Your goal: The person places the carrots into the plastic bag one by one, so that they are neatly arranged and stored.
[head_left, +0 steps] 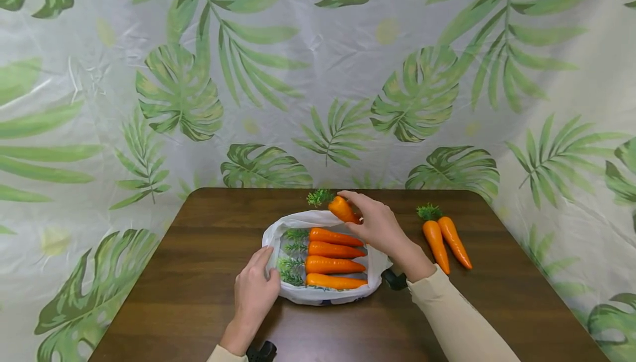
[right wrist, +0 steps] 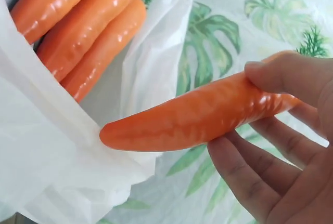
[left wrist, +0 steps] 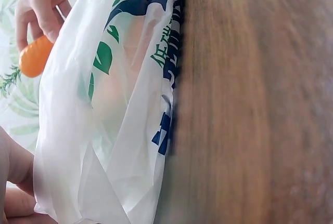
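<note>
My right hand (head_left: 380, 224) holds an orange carrot (right wrist: 197, 112) with a green leafy top, thumb on one side and fingers on the other. This carrot is above the far right rim of a white plastic bag (head_left: 318, 298), its leafy end pointing left. Inside the open bag several carrots (head_left: 335, 265) lie side by side, leafy tops to the left. At the bag's left rim, my left hand (head_left: 254, 287) grips the plastic between thumb and fingers. Green and dark blue print shows on the bag's side in the left wrist view.
Two more carrots (head_left: 436, 246) lie on the brown wooden table (head_left: 208, 240), right of the bag and beyond my right forearm. A leaf-patterned sheet (head_left: 318, 86) hangs behind the table and along its sides.
</note>
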A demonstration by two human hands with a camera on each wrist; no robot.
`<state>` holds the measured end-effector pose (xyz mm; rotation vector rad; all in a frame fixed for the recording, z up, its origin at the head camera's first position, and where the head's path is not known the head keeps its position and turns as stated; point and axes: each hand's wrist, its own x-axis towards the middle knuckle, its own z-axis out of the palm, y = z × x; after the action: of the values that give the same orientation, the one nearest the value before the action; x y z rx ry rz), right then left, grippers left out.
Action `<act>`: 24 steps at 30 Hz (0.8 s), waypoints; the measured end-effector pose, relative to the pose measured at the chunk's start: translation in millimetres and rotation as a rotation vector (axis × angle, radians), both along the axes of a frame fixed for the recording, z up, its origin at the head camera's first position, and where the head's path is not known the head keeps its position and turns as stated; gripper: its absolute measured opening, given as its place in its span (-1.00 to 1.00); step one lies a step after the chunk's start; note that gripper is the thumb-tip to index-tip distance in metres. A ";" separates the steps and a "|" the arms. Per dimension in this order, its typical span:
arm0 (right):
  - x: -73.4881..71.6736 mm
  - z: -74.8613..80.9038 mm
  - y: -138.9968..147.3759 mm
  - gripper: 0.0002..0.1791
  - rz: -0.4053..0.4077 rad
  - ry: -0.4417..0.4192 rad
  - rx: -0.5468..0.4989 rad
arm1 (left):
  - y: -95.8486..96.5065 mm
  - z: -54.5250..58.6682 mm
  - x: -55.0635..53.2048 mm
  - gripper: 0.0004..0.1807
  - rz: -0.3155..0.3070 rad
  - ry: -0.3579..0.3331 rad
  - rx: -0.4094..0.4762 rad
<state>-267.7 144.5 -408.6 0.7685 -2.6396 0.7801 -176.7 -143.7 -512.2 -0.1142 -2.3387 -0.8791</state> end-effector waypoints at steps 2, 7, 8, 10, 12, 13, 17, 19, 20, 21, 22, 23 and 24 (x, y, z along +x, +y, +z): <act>-1.0 -1.2 -2.2 -0.18 0.013 -0.001 0.013 | 0.1 -0.4 -0.2 -0.52 -0.001 0.001 -0.001; -3.5 -4.0 -7.7 -0.19 0.070 -0.001 0.022 | 0.0 -1.7 -0.9 -0.52 0.003 0.007 -0.005; -4.3 -5.1 -8.4 -0.19 0.079 0.000 0.022 | 0.1 -1.7 -1.1 -0.52 0.003 0.006 -0.004; -5.6 -8.0 -8.9 -0.19 0.082 -0.009 0.037 | 0.2 -2.5 -2.1 -0.52 -0.001 0.008 -0.005; -7.5 -12.9 -8.0 -0.20 0.078 -0.019 0.072 | 0.5 -2.2 -2.1 -0.52 -0.004 0.007 -0.004; -8.6 -15.9 -7.4 -0.21 0.076 -0.025 0.098 | 0.5 -2.3 -2.2 -0.52 -0.004 0.007 -0.005; -12.6 -28.5 -4.3 -0.24 0.083 -0.046 0.204 | 0.1 -2.0 -1.4 -0.51 -0.002 0.007 -0.008; -14.1 -33.6 -2.8 -0.24 0.093 -0.053 0.241 | -0.2 -2.1 -1.3 -0.51 0.000 0.008 -0.009; -14.5 -35.6 -2.0 -0.25 0.096 -0.055 0.256 | -0.2 -2.1 -1.2 -0.51 0.000 0.007 -0.007; -14.8 -37.6 -1.2 -0.25 0.095 -0.054 0.273 | -0.1 -2.1 -1.1 -0.51 0.001 0.006 -0.006; -15.1 -39.2 -0.4 -0.25 0.094 -0.052 0.290 | 0.0 -2.3 -1.3 -0.51 0.001 0.005 -0.004; -15.2 -40.8 0.3 -0.24 0.091 -0.050 0.308 | 0.2 -2.7 -1.3 -0.51 0.000 0.002 -0.002; -15.0 -42.1 1.2 -0.25 0.089 -0.047 0.328 | 0.6 -2.7 -1.2 -0.51 -0.001 -0.002 0.000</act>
<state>-282.7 145.7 -450.7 0.9666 -2.8304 0.3910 -177.9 -143.0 -514.9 -0.1151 -2.3413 -0.8799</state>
